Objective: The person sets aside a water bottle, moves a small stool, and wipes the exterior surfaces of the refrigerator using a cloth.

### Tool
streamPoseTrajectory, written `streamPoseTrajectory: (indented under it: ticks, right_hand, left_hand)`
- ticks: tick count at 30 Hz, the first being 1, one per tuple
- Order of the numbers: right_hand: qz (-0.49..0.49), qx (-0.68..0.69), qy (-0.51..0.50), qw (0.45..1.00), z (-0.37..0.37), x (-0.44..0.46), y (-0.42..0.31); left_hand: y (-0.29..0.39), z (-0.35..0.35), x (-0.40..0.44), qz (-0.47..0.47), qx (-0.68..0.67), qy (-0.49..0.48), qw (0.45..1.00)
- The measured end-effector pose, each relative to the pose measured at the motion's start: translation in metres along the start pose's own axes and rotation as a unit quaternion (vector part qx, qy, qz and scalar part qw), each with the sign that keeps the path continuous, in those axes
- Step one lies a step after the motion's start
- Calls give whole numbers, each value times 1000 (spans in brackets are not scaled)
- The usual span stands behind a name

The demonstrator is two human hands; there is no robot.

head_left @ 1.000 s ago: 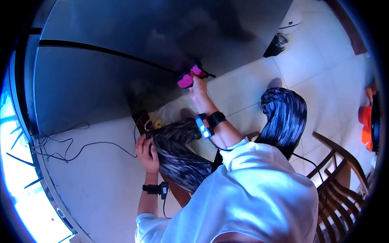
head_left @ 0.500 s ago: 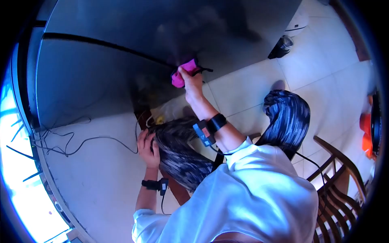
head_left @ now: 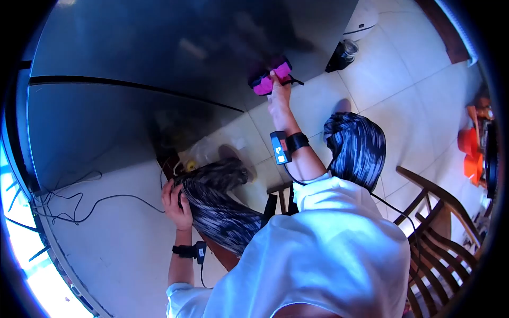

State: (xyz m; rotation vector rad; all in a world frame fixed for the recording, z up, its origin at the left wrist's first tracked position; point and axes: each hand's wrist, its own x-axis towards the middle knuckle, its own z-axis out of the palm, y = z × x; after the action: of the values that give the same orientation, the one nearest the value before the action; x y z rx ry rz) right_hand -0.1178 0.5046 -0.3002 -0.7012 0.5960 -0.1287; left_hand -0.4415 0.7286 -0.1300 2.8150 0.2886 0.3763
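My right hand (head_left: 279, 90) is closed on a pink pad (head_left: 272, 80) with black edges and a black strap. The pad lies against a large dark glossy panel (head_left: 175, 47), near its right-hand edge and above the black seam (head_left: 138, 87) that crosses it. How the fingers grip underneath is partly hidden. On my left knee, over dark streaked trousers (head_left: 214, 204), rests my left hand (head_left: 176, 204), its fingers apart and nothing in it.
A thin black cable (head_left: 119, 197) runs along the white surface at left. A wooden slatted chair (head_left: 442, 228) stands at right on the tiled floor (head_left: 403, 100). Beyond the panel is a dark container (head_left: 342, 55). Orange-red items (head_left: 469, 153) sit at far right.
My right hand has moved the pink pad from the seam's end up and right on the panel. The left hand stays on the knee. The whole view has shifted slightly.
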Motion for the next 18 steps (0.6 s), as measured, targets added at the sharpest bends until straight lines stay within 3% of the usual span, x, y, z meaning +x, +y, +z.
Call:
streamPoseTrajectory:
  ticks: [2, 5, 9, 11, 14, 16, 18]
  right_hand:
    - [66, 86, -37, 993, -13, 12, 20]
    - [135, 91, -31, 986, -29, 19, 33]
    - [99, 69, -52, 991, -29, 14, 32]
    - [23, 25, -35, 999, -19, 8, 29]
    - [62, -38, 4, 997, -19, 13, 19]
    - [30, 10, -4, 1000, -19, 10, 16]
    - [73, 16, -13, 997, -19, 10, 9]
  left_hand:
    - [1, -1, 3, 3, 13, -3, 1000]
    - [6, -1, 5, 13, 16, -12, 1000]
    - [7, 0, 4, 8, 14, -12, 1000]
    - [6, 1, 4, 3, 11, -12, 1000]
    - [8, -3, 3, 1, 26, -16, 1000]
    - [5, -2, 3, 6, 32, -22, 999]
    - [3, -1, 1, 7, 27, -20, 999]
